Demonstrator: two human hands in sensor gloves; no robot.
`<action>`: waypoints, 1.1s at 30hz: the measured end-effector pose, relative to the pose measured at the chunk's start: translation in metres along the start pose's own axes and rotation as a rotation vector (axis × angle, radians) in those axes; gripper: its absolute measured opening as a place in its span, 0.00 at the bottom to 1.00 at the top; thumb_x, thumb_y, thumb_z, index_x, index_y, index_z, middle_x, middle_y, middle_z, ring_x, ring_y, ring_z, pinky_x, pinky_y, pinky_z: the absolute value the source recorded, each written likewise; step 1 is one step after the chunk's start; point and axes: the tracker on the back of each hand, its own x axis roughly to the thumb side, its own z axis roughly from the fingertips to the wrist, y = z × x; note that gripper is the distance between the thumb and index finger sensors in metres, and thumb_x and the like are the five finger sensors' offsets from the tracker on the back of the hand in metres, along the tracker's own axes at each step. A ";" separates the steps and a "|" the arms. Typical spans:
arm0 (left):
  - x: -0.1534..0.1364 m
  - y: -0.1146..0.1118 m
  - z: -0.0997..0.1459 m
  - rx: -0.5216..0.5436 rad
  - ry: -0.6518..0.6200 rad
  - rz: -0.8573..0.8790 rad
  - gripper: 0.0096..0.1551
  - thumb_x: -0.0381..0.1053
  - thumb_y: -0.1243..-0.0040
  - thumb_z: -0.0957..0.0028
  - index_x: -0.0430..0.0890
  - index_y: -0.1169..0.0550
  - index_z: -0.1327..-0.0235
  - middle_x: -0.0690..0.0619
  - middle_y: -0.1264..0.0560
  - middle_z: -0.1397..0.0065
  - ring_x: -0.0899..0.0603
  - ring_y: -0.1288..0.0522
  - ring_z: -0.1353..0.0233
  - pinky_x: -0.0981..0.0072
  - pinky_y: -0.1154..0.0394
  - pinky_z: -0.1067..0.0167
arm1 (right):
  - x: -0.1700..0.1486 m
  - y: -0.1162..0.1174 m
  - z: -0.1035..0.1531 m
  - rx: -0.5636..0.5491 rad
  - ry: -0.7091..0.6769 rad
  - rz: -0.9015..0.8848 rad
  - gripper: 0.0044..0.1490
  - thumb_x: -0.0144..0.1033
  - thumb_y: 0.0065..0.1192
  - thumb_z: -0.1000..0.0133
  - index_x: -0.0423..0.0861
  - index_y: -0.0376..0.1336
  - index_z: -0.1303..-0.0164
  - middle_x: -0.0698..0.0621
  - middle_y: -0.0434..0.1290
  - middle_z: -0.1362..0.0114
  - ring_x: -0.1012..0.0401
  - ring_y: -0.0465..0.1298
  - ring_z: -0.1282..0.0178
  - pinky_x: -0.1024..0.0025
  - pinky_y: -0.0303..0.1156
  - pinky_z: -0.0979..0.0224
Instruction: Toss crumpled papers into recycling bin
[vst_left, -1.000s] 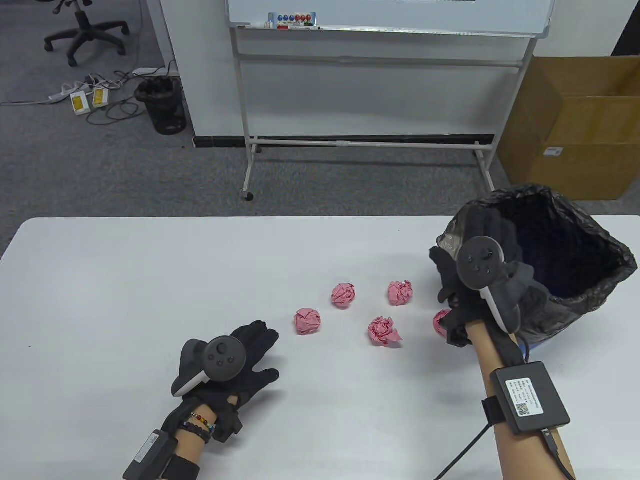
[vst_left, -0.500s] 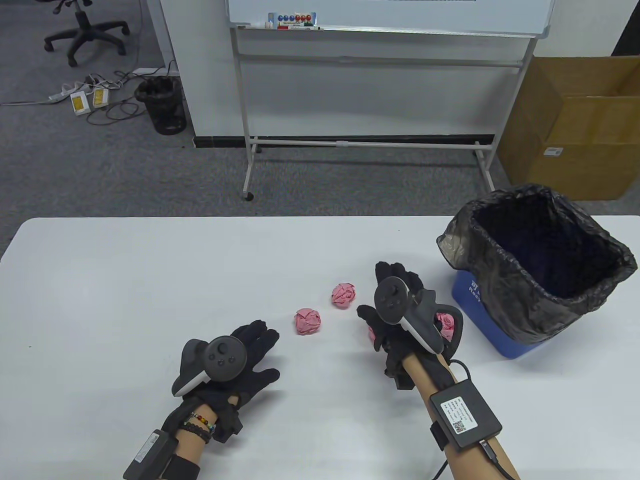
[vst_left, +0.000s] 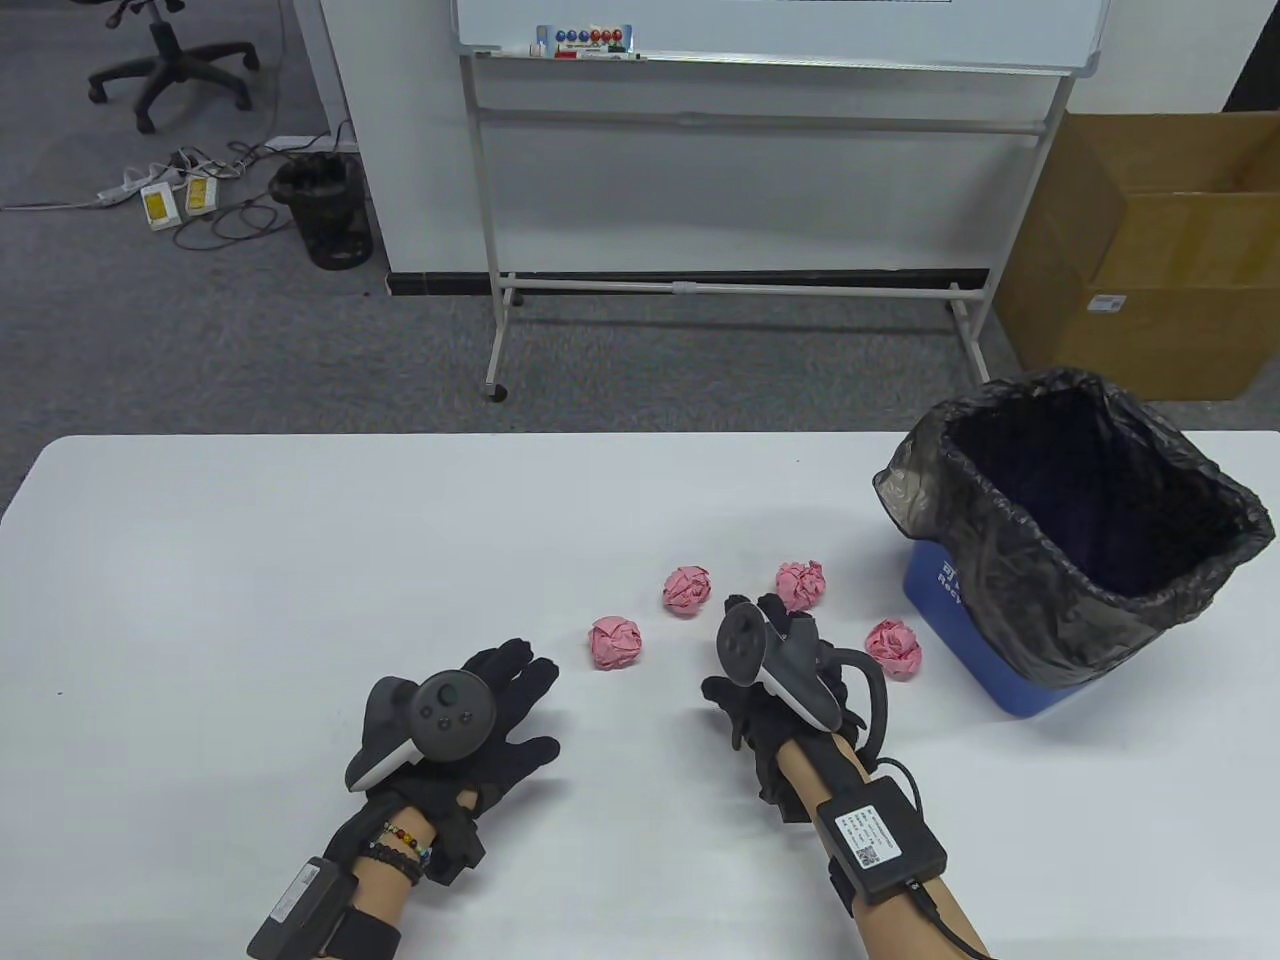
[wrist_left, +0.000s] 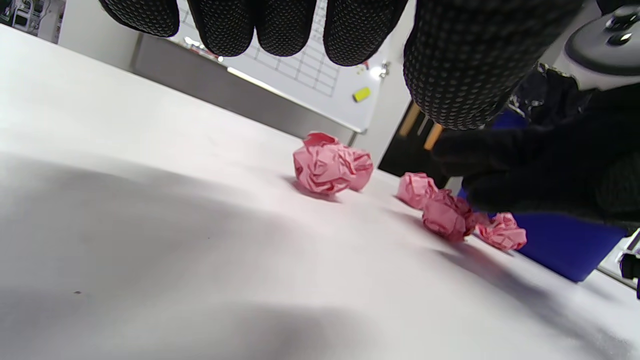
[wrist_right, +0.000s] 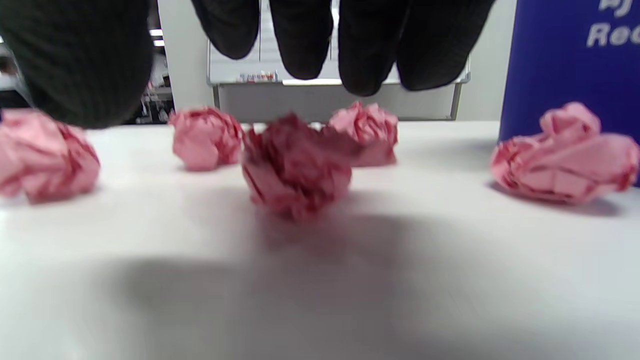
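Several pink crumpled paper balls lie mid-table: one at the left (vst_left: 615, 642), one behind it (vst_left: 688, 590), one further right (vst_left: 802, 585) and one by the bin (vst_left: 895, 648). My right hand (vst_left: 775, 622) hovers over another ball (wrist_right: 295, 165), its fingers (wrist_right: 310, 40) and thumb spread above the ball without touching it. From above, that ball is hidden under the hand. The blue recycling bin (vst_left: 945, 620), lined with a black bag, stands at the right. My left hand (vst_left: 490, 705) lies flat on the table, holding nothing.
The bin's blue wall (wrist_right: 570, 60) rises just right of the nearest ball (wrist_right: 565, 155). Beyond the table's far edge stand a whiteboard frame (vst_left: 740, 285), a cardboard box (vst_left: 1160, 260) and a small black basket (vst_left: 325, 215) on the floor.
My right hand came away from the bin's rim, moving left and down, and now hangs over the front-middle ball. The left hand has not moved.
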 end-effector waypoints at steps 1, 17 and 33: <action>0.000 0.000 0.000 -0.001 0.001 -0.001 0.46 0.62 0.33 0.52 0.50 0.37 0.21 0.41 0.45 0.12 0.30 0.44 0.15 0.30 0.42 0.26 | 0.000 0.003 -0.001 0.004 -0.001 0.008 0.58 0.64 0.69 0.61 0.63 0.48 0.20 0.52 0.56 0.13 0.47 0.64 0.14 0.49 0.67 0.22; 0.000 0.000 0.000 -0.013 0.012 -0.010 0.47 0.62 0.33 0.52 0.50 0.37 0.21 0.41 0.46 0.12 0.30 0.45 0.15 0.30 0.43 0.26 | 0.001 0.019 -0.012 -0.168 0.076 0.119 0.43 0.45 0.78 0.61 0.62 0.64 0.32 0.52 0.71 0.26 0.55 0.84 0.36 0.71 0.84 0.39; 0.000 -0.002 -0.001 -0.020 0.025 -0.005 0.46 0.62 0.34 0.52 0.50 0.37 0.21 0.41 0.46 0.12 0.29 0.45 0.15 0.30 0.43 0.26 | -0.023 -0.037 0.010 0.045 0.024 -0.259 0.41 0.45 0.79 0.61 0.56 0.68 0.34 0.48 0.78 0.31 0.55 0.89 0.44 0.75 0.87 0.46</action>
